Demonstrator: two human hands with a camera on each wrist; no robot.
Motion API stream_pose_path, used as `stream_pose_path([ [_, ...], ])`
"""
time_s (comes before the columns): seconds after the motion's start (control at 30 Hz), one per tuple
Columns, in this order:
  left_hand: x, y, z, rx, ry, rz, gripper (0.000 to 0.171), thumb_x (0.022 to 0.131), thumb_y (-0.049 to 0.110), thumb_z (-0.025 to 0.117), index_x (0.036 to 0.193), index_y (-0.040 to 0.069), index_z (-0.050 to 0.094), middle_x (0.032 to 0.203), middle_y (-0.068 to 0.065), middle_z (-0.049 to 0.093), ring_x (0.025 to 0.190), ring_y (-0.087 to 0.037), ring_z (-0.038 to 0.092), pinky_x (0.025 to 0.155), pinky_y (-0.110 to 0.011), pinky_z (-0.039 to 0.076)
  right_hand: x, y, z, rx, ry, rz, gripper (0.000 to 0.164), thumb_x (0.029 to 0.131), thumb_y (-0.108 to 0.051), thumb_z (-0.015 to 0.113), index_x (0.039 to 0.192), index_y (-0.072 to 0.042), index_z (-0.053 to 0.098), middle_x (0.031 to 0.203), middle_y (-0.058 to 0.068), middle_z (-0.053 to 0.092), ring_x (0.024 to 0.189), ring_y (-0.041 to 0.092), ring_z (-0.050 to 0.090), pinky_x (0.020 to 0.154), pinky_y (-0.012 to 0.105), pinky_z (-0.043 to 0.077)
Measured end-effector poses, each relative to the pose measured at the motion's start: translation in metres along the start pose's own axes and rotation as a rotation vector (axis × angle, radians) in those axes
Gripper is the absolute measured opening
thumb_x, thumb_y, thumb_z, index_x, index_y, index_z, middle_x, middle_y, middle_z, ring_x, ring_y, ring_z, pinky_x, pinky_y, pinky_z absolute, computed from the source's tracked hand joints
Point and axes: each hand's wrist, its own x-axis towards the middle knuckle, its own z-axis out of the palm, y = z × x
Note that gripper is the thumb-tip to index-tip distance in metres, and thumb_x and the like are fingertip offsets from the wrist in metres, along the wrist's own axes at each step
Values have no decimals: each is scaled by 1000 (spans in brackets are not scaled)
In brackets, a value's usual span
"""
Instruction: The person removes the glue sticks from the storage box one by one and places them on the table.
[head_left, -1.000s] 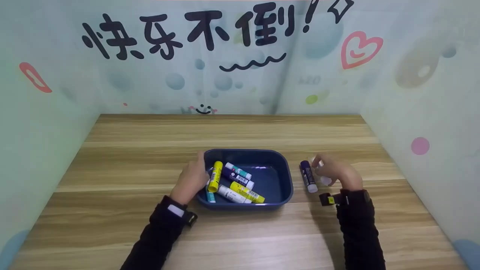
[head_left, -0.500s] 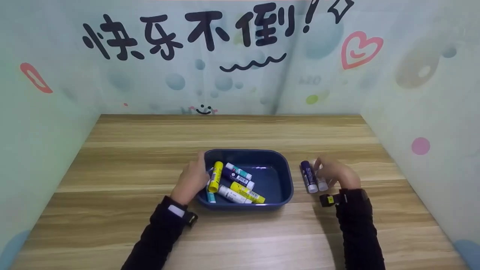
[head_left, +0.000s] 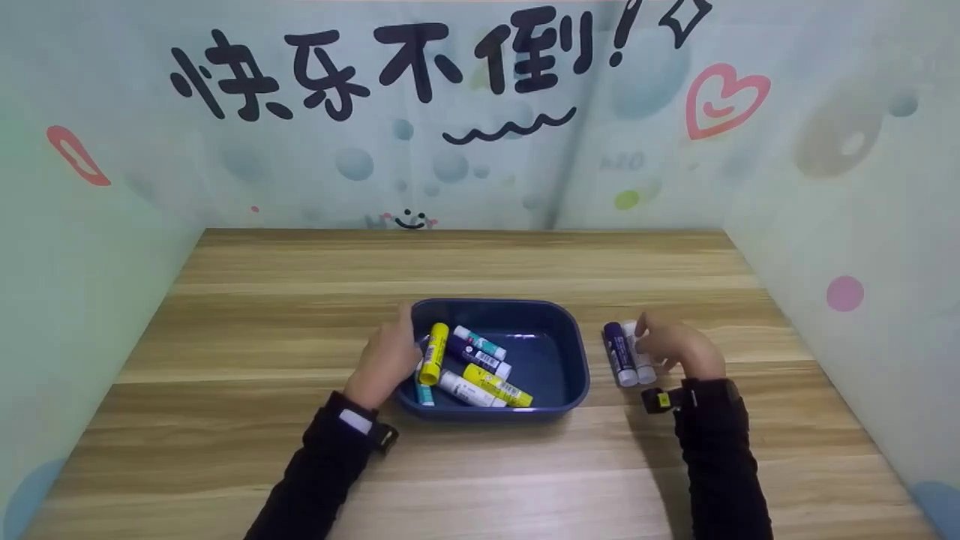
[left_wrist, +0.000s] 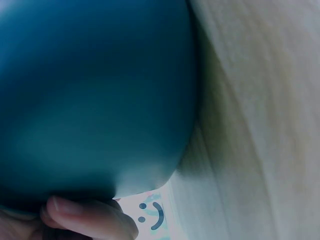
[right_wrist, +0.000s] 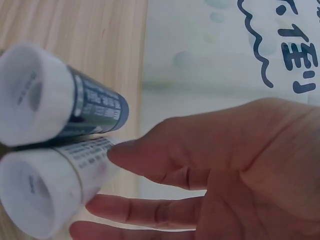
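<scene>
My left hand (head_left: pixel 385 362) grips the left rim of a dark blue plastic tub (head_left: pixel 582 352). In the left wrist view the tub's outer wall (left_wrist: pixel 100 100) fills much of the picture, with a fingertip at its edge. To the right of the tub, a purple glue stick (head_left: pixel 619 354) and a white glue stick (head_left: pixel 645 369) lie side by side on the table. My right hand (head_left: pixel 681 349) is at the white one, fingers spread and fairly straight. In the right wrist view the thumb tip (right_wrist: pixel 120 152) meets its far end, with other fingertips along its side.
Inside the tub lie several glue sticks, among them a yellow one (head_left: pixel 433 354) propped across others, a white one (head_left: pixel 471 390) and a teal one (head_left: pixel 480 343). A printed backdrop (head_left: pixel 480 172) stands behind the wooden table (head_left: pixel 480 472).
The white glue stick has come left against the purple one, and my right hand's fingers have loosened around it. My left hand stays on the tub's rim.
</scene>
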Motion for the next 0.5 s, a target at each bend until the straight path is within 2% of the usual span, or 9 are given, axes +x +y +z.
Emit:
stream_pose_path([
  [0.2,0,1,0,-4,-10,-14,59,86,3,55,137,3,27,99,-25,62,74,-29,60,59,-35,50,-4,-6,-3,-120,62,-48,39,85,-11,51,119,5,42,104,23,52,87,31,54,69,37,48],
  [0.3,0,1,0,-6,-19,-24,59,86,4,55,138,4,26,101,-25,61,78,-30,61,61,-36,51,-5,-10,-3,-137,98,-83,43,88,-13,52,124,6,40,112,28,51,100,40,52,82,48,46],
  [0.37,1,1,0,-5,-20,-26,60,86,4,56,138,4,25,102,-26,61,80,-31,62,63,-37,51,-7,-13,-3,-139,126,-112,47,89,-17,53,126,7,37,122,32,46,112,45,46,92,55,40],
  [0.43,1,1,0,-4,-18,-25,60,86,4,56,138,4,26,102,-26,61,81,-33,62,64,-38,52,-8,-15,-2,-131,157,-139,52,90,-20,54,130,7,35,132,35,37,121,49,37,99,58,34],
  [0.5,1,1,0,-7,-19,-25,59,86,3,56,138,4,26,103,-26,61,83,-33,62,65,-38,52,-9,-19,-1,-137,189,-165,57,90,-25,56,132,6,33,133,37,32,123,50,35,101,59,31],
])
